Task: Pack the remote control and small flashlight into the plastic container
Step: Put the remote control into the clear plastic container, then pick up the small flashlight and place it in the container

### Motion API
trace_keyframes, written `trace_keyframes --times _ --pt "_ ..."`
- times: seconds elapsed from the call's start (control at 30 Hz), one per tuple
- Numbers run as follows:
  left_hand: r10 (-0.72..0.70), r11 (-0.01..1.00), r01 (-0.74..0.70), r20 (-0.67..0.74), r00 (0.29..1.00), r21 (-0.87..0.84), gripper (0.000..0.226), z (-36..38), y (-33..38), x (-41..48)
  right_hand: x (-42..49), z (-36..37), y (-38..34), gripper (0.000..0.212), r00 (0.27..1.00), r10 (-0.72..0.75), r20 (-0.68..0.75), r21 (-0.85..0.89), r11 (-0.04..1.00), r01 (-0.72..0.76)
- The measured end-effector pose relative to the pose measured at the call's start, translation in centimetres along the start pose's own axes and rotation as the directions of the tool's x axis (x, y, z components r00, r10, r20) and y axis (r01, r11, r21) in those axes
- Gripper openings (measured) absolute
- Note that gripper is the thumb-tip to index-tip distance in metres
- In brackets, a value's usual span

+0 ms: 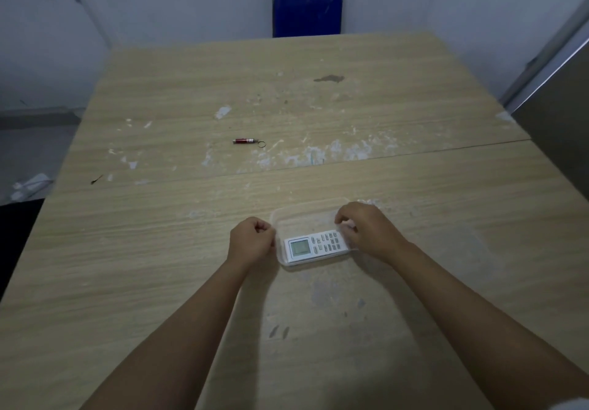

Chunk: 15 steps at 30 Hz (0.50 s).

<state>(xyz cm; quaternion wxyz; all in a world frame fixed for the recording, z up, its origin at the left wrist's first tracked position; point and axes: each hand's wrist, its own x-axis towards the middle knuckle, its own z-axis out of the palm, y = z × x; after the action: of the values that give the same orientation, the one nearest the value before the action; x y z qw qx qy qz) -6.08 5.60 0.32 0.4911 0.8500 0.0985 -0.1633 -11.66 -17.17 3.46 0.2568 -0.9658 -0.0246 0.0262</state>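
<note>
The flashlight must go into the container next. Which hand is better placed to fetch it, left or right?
Probably the left hand. The flashlight lies far out on the table, almost straight ahead of that hand, which rests at the container edge. The right hand is busy at the remote control.

A plain, dim room, perhaps a bare office or workroom, though which one is unclear. A worn wood-grain table point(318, 106) flecked with paint sits by white walls point(159, 1), with a blue chair back point(307, 1) at its far edge.
</note>
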Motion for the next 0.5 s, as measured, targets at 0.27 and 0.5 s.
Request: trace_keyframes --times 0.27,0.5 --pt "0.096 0.990 -0.090 -0.050 0.994 0.113 0.012 -1.6 0.1 2.9 2.6 1.8 1.3 0.035 0.924 0.352 -0.153 0.044 0.936 -0.349" --pt "0.303 0.911 -0.258 -0.099 0.948 0.323 0.026 -3.5 2.7 10.9 4.2 2.7 2.6 0.015 0.930 0.339 -0.145 0.270 0.917 -0.293"
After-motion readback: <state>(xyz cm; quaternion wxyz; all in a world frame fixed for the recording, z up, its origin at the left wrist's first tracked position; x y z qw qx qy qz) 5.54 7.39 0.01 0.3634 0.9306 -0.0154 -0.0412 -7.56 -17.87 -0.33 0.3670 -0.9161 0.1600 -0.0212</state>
